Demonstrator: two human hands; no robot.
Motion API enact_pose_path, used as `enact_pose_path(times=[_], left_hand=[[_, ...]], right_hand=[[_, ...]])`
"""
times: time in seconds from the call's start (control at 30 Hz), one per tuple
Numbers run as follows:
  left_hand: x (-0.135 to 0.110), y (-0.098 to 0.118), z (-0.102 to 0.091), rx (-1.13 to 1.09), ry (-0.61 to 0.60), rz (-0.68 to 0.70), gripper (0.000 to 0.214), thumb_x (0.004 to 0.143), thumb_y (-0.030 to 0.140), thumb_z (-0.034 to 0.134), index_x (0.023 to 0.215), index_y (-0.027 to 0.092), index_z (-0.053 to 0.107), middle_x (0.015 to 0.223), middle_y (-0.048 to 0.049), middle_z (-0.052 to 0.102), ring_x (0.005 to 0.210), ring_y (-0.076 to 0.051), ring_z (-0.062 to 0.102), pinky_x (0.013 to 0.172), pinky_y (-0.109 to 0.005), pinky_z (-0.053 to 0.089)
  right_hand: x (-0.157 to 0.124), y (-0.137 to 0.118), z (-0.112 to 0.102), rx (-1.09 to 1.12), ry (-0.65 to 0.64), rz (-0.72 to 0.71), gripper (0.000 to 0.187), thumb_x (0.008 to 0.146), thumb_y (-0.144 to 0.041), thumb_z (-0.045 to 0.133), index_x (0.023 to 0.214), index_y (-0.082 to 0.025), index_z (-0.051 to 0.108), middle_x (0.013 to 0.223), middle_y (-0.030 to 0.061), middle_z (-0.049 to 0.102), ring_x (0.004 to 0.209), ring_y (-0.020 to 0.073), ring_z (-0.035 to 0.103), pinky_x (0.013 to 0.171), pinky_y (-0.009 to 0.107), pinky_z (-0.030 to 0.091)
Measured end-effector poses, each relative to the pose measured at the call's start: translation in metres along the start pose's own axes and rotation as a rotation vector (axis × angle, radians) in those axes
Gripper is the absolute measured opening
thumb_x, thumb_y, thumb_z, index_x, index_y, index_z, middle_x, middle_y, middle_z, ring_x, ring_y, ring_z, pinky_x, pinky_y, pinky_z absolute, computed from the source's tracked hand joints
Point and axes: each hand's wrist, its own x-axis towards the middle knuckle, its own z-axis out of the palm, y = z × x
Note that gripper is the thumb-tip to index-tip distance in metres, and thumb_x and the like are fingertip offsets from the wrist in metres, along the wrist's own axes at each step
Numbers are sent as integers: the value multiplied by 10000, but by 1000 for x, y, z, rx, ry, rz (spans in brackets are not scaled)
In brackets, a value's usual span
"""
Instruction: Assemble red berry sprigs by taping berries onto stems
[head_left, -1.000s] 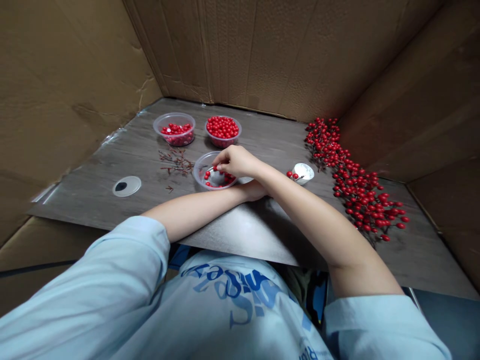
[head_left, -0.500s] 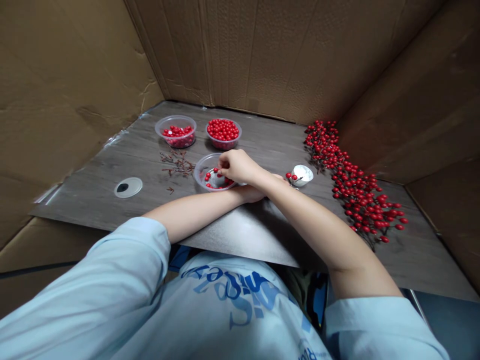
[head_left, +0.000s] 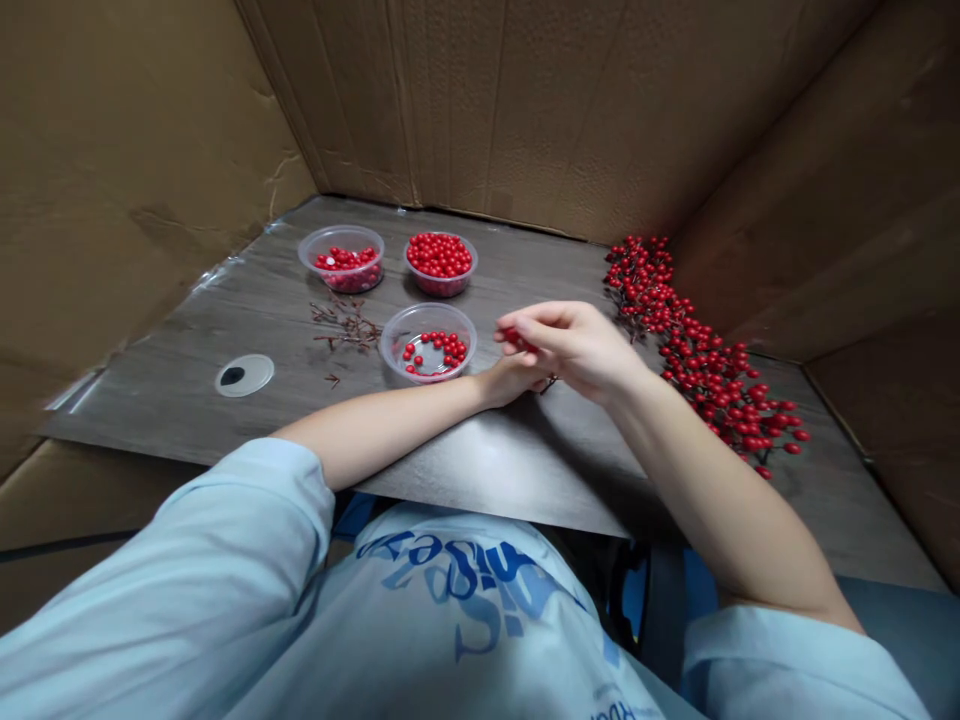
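Observation:
My right hand is raised just above my left hand, its fingers curled around a red berry bead. My left hand rests low over the table, closed on a thin brown twig; only a short piece of it shows, the rest being covered by my right hand. Left of both hands stands a clear plastic tub with a loose layer of red beads inside.
Farther back are a clear tub partly filled with red beads and a heaped bowl of beads. Bare brown twigs and a whitish disc with a dark spot lie leftward. Finished-looking berry sprays line the right. Cardboard walls enclose the table.
My right hand has lifted out of the front tub and moved right, over my left hand, carrying red bead. The small white cup and berried twig end seen before are now hidden.

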Motion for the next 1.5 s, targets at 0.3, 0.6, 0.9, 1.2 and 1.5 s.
enact_pose_path(times=[0.3, 0.6, 0.9, 1.2, 1.5], left_hand=[[-18, 9, -4, -109, -162, -46, 195, 740, 322, 609, 754, 150, 517, 493, 85, 358, 380, -25, 251, 396, -189, 159], [-19, 5, -6, 113, -79, 134, 58, 740, 193, 554, 723, 138, 551, 631, 39, 494, 569, -65, 393, 592, -201, 320], [-18, 1, -10, 259, -102, 306, 76, 753, 204, 536, 713, 140, 539, 668, 18, 474, 652, -91, 426, 633, -218, 337], [-18, 2, -11, 313, -126, 358, 127, 761, 247, 520, 692, 141, 511, 645, 20, 454, 602, -85, 389, 597, -229, 314], [-18, 0, -11, 322, -120, 356, 116, 765, 239, 516, 699, 144, 512, 645, 18, 457, 609, -88, 401, 603, -229, 324]], right_hand=[[-42, 24, -75, -50, 500, -193, 218, 615, -261, 751, 816, -194, 697, 749, 38, 685, 684, 145, 647, 580, 258, 525], [-46, 73, -64, -82, 574, -217, 194, 654, -277, 722, 801, -155, 686, 779, 42, 695, 682, 136, 646, 563, 238, 533], [-46, 87, -62, -259, 565, -318, 181, 710, -251, 678, 865, -166, 714, 821, 45, 711, 688, 149, 648, 604, 266, 553], [-45, 90, -59, -201, 569, -324, 153, 694, -240, 695, 832, -179, 722, 803, 35, 714, 657, 141, 645, 589, 262, 563], [-45, 91, -58, -62, 586, -316, 153, 660, -241, 722, 806, -192, 720, 825, 26, 716, 696, 144, 655, 591, 250, 571]])
